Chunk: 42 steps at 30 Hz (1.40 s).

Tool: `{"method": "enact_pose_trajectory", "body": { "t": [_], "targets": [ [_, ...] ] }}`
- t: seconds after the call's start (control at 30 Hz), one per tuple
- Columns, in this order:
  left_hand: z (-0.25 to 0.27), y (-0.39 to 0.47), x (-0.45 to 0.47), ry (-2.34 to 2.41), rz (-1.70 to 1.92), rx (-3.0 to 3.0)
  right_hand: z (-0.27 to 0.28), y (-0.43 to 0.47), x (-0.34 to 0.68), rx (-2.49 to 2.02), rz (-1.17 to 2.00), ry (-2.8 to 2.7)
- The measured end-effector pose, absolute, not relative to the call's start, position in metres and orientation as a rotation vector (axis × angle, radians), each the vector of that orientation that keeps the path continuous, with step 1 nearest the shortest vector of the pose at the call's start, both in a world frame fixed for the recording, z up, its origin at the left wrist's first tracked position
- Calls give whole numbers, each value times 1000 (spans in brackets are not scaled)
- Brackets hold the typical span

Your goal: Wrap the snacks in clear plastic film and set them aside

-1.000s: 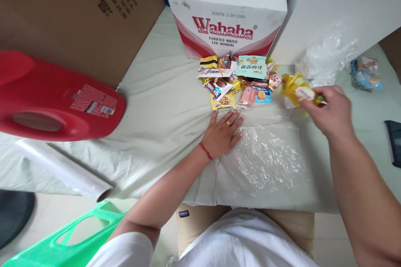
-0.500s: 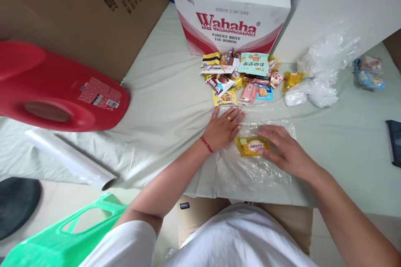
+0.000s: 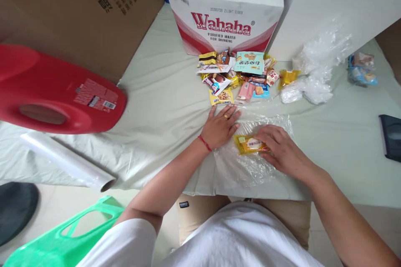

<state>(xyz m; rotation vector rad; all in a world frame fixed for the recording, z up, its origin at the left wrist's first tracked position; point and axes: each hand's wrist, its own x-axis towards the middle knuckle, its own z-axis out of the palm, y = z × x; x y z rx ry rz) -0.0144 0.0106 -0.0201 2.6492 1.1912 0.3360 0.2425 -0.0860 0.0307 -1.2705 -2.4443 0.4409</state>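
Note:
A yellow-wrapped snack packet with a pale label lies flat on a crinkled sheet of clear plastic film. Around the packet's right end curl the fingers of my right hand, fingertips on its upper side and thumb at its lower edge. My left hand lies flat with fingers spread, pressing the film's upper left part; it wears a ring and a red string bracelet. Just beyond its fingertips is a pile of small packaged snacks, with a yellow cookie packet and a pink packet nearest.
Behind the snacks stands a Wahaha water carton. Crumpled clear plastic and wrapped snacks lie at right, with a dark phone-like object at the edge. To the left are a red jug, a film roll and a green bag.
My right hand's fingers have closed in from around the yellow packet onto its right end. My left hand stays flat on the film. The whole view has shifted slightly.

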Motion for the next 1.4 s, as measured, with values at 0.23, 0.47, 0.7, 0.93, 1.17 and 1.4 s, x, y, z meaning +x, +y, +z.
{"method": "enact_pose_trajectory", "body": {
  "t": [0.23,0.47,0.7,0.93,1.17,1.4],
  "targets": [
    [-19,11,-14,1188,314,2647,39,-81,257,-1405,556,-2144],
    [-19,11,-14,1187,308,2650,51,-57,260,-1625,1178,-1478],
    [-20,11,-14,1190,288,2647,54,-45,237,-2126,431,-1862],
    [-19,10,-15,1192,314,2647,52,-55,258,-1441,553,-2418],
    [-19,9,-13,1211,295,2643,37,-55,260,-1574,401,-2440],
    [-19,11,-15,1203,325,2618,50,-56,245,-1365,487,-2399]
  ]
}}
